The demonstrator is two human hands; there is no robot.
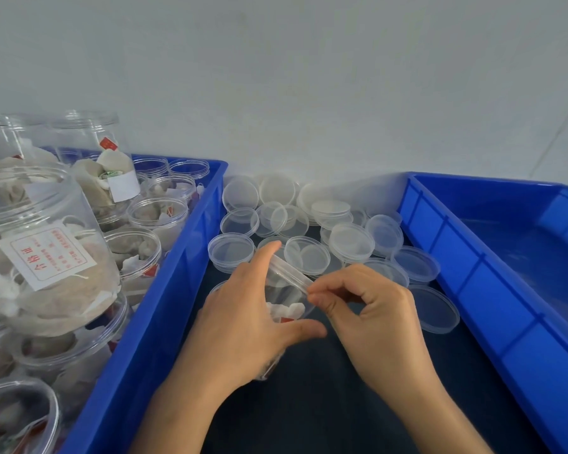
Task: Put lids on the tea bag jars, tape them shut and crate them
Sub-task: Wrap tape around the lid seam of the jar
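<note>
Fingers of the left hand (243,309) curl around a clear tea bag jar (284,303) at the middle of a dark work surface (325,404), index finger laid over the top and thumb underneath, while the right hand (374,317) pinches the edge of the clear lid (289,273) sitting tilted on the jar's mouth. White tea bags and a red tag show through the jar's wall.

A plain pale wall (309,77) closes the scene at the far side, with the surface running right up to it.

Two blue plastic crates flank the hands. The left crate (164,306) is crowded with open, lidless jars of brownish and white tea bags with strings and red tags; roughly a dozen can be made out, though the exact number cannot be told as several overlap or run out of frame. Two of them carry a white paper label, the nearer one (46,257) printed in red characters. The right crate (522,273) shows only its blue floor and ribbed wall.

Between the crates, on the far part of the surface, lies a loose heap of clear lids (309,221), about twenty, some stacked, some overlapping. One more lid (435,309) lies apart, just beside the right hand and near the right crate.
</note>
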